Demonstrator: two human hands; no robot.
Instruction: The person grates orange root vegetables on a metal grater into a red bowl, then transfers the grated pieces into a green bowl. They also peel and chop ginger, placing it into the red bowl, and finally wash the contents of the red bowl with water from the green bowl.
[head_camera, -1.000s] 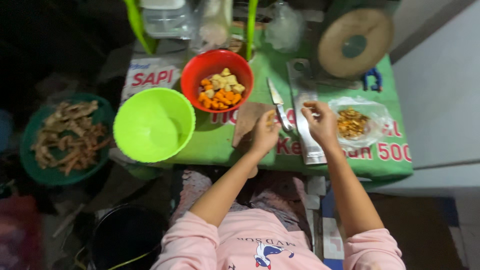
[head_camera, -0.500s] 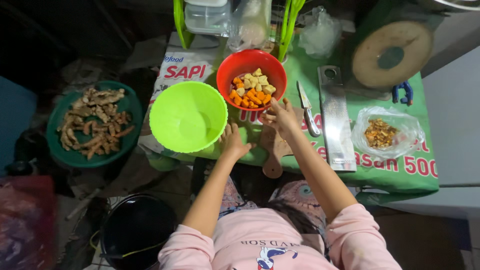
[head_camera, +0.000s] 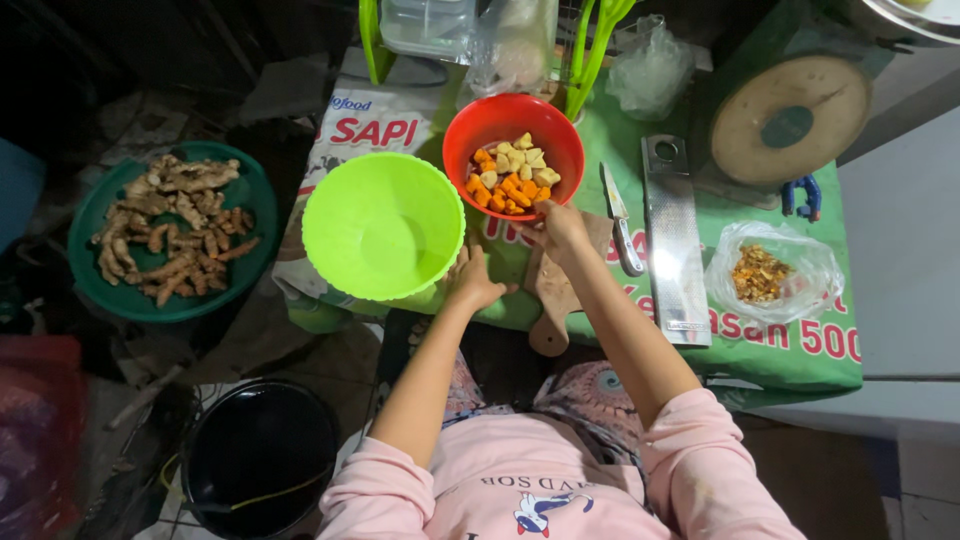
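Table (head_camera: 800, 365), green printed cover.
On it I see: lime bowl (head_camera: 383, 225), red bowl (head_camera: 513, 155), wooden board (head_camera: 555, 290), knife (head_camera: 622, 220), metal grater (head_camera: 674, 240), plastic bag (head_camera: 768, 272), round wooden block (head_camera: 787, 118).

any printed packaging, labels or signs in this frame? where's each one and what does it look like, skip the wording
Printed sack: flat under the lime green bowl, far left of the work surface; white with red and blue lettering.
Green printed sheet: covers the work surface at right, under the clear plastic bag; green with white and red lettering.
Shirt print: chest of the person's pink top, bottom centre; dark lettering above a small cartoon figure.
No screens in view.
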